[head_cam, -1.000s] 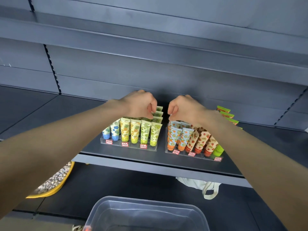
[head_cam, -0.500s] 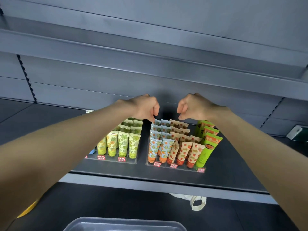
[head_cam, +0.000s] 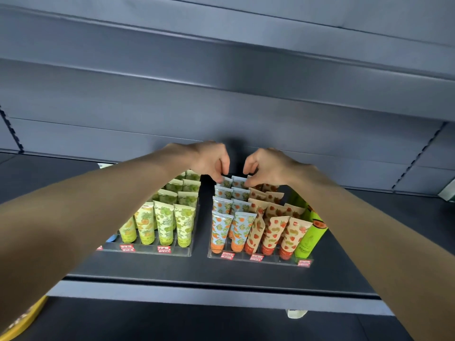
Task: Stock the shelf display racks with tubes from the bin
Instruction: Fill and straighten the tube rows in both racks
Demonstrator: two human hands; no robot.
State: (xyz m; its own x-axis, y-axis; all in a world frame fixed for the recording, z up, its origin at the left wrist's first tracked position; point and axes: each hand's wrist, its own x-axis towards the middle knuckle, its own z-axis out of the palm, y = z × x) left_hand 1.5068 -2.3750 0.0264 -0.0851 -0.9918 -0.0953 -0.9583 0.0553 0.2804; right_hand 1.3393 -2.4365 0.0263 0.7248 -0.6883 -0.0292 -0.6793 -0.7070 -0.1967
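2 clear racks stand side by side on the dark shelf [head_cam: 221, 271]. I use the right rack [head_cam: 258, 259] as my marker.

The right rack holds blue tubes [head_cam: 220, 227] with oranges on them along its left side. Tan tubes [head_cam: 272, 232] with strawberries fill its middle, and green tubes [head_cam: 310, 238] stand on its right side. They all stand on their caps, in rows going back. Small red tags [head_cam: 227, 254] sit on its front wall.

2 bare arms stretch over the right rack to its back row. The left hand [head_cam: 209, 159] is above the back left corner. Its fingers curl down, and thumb and fingertips pinch the top of the corner tube [head_cam: 226, 182]. The right hand [head_cam: 268, 166] is just beside it, with a small gap between the 2 hands. Its fingers curl down too, and the tips touch the top of the next tube [head_cam: 238, 182] in that same row. I cannot tell if they squeeze it or only rest on it.

Just left of the right rack, not touching it, stands the left rack [head_cam: 147, 251], full of yellow and green tubes [head_cam: 165, 222]. Behind the right rack is a grey wall [head_cam: 221, 107]. Far down to its left, under the shelf, a bit of a yellow bowl [head_cam: 24, 316] shows. Down to its right, a small white thing [head_cam: 296, 313] peeks out.
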